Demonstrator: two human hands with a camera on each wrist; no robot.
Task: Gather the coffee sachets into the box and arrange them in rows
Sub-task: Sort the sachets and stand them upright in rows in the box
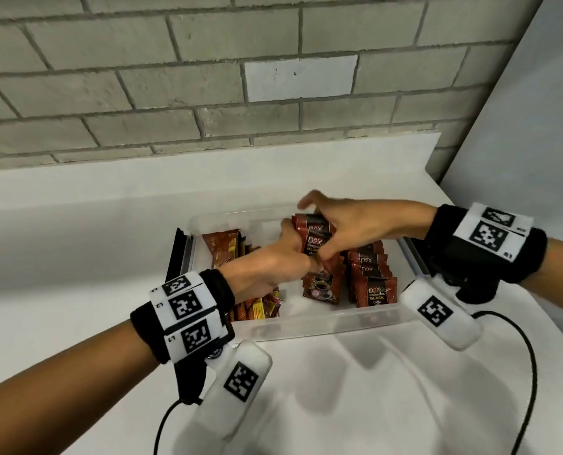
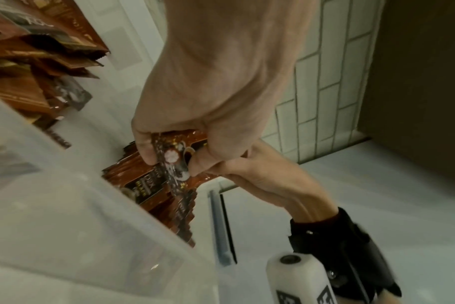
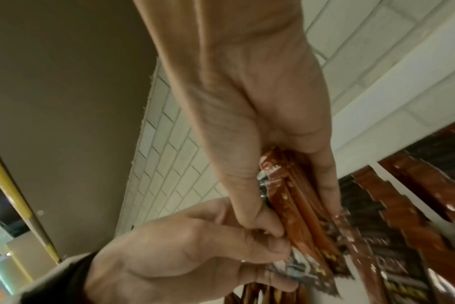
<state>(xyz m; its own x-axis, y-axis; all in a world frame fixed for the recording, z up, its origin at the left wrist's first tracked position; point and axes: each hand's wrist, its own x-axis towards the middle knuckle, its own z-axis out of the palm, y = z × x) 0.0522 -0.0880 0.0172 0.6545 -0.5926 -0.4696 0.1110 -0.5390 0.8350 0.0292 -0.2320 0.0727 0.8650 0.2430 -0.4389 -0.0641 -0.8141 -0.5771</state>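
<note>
A clear plastic box [image 1: 319,318] sits on the white counter. Both hands hold one stack of dark red-brown coffee sachets [image 1: 316,236] above the box's middle. My left hand [image 1: 285,254] grips the stack from the left; the left wrist view shows its fingers [image 2: 146,148] and thumb pinching the sachets [image 2: 174,160]. My right hand [image 1: 342,229] clasps the same stack from the right and top, fingers curled round it [image 3: 283,197]. A standing row of the same sachets [image 1: 372,277] fills the box's right side. Orange-brown sachets [image 1: 227,247] lie along its left side.
A dark-edged lid [image 1: 183,254] leans against the box's left side. A grey brick wall [image 1: 208,77] rises behind the counter's back ledge. A white panel [image 1: 536,142] closes the right side. Black cables [image 1: 529,362] trail from the wrist cameras over the counter's front.
</note>
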